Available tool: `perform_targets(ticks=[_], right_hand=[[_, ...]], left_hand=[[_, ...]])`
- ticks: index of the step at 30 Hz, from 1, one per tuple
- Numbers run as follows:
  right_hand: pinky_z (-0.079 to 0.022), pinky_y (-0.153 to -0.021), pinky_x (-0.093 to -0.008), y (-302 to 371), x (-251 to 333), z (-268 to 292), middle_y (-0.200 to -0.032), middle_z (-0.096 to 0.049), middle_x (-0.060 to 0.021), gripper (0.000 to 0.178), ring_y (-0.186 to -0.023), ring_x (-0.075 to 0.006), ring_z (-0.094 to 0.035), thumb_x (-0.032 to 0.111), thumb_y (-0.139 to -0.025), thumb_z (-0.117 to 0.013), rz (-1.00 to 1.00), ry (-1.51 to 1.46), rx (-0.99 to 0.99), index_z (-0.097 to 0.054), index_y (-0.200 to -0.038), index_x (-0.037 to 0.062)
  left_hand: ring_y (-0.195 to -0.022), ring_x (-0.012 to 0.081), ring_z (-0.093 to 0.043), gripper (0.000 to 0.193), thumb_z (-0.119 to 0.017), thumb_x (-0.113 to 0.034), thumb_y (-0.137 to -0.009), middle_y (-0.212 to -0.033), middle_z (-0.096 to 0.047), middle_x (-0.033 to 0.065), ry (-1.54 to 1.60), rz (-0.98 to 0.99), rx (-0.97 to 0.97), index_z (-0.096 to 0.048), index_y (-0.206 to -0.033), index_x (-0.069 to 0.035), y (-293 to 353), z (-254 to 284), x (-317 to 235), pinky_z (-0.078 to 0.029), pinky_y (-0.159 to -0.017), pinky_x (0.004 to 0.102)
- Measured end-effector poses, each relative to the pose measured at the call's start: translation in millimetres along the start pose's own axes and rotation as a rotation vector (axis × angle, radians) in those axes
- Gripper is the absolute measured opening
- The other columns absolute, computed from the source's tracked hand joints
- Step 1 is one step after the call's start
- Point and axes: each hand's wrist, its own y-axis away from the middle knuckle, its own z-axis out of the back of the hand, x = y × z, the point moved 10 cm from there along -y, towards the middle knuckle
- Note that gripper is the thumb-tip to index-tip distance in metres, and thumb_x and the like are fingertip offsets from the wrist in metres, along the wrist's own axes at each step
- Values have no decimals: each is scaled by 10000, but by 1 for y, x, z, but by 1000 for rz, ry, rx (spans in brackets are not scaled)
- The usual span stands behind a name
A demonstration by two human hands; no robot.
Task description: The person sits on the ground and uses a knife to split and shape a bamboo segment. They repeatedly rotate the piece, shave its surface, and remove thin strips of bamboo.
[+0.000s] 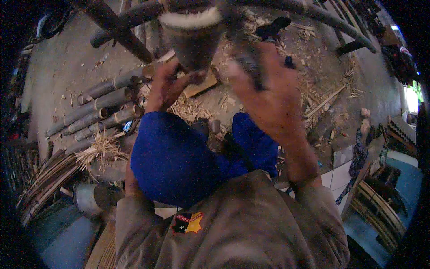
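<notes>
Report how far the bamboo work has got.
Done: shavings litter the ground, and cut bamboo lengths lie stacked at the left. In hand: the left hand steadies an upright bamboo section, while the right hand is raised, blurred, gripping a dark tool. Left: long uncut poles beyond.

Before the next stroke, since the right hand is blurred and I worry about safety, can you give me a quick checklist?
1. Left hand steadies the bamboo culm from below: ok.
2. Right hand grip on a dark tool: cannot tell, blurred.
3. Left fingers away from the tool's path: cannot tell.
4. Culm end in clear view: ok.
5. Knees in blue trousers directly under the work: not ok.
6. Ground underfoot littered with shavings and cut bamboo lengths: not ok.
</notes>
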Motion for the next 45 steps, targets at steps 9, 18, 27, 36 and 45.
perform_targets(ticks=[9,18,27,36,45], right_hand=[[-531,-750,-444,33,-80,-81,-1163,-607,-302,397,-937,-418,-654,250,-874,-649,-244,-218,272,-601,-1127,-52],[-518,-799,-409,10,-29,19,-1134,-621,-264,339,-916,-357,-660,213,-886,-674,-171,-254,114,-606,-1107,-36],[-520,-588,-463,24,-51,-39,-796,-671,-245,421,-681,-404,-670,292,-905,-647,4,-106,-31,-585,-1201,0],[-515,-656,-401,2,-77,-68,-770,-684,-228,411,-743,-379,-694,286,-932,-627,-258,-196,216,-587,-1161,-53],[-517,-738,-393,-17,-80,-61,-860,-694,-218,429,-801,-324,-694,270,-931,-627,-182,-37,132,-576,-1201,-60]], left_hand=[[-879,357,-690,341,-720,-278,-888,-995,-726,162,-373,-111,-29,-653,-1183,-119,4,-51,158,-524,-745,436],[-971,198,-681,290,-734,-127,-870,-1035,-729,108,-45,-216,53,-651,-1138,-57,-7,-22,7,-518,-844,360],[-1000,179,-670,329,-757,-132,-853,-1038,-734,88,-102,-184,-15,-651,-1154,-54,-18,-30,56,-505,-878,360],[-1278,348,-504,795,-835,-409,-731,-1384,-522,196,-478,-78,13,-491,-1390,-126,-43,-22,142,-418,-1049,432],[-1484,415,-159,1091,-697,-609,-761,-1620,-151,186,-1195,-121,145,-139,-1577,-149,-54,-50,281,-176,-1186,560]])
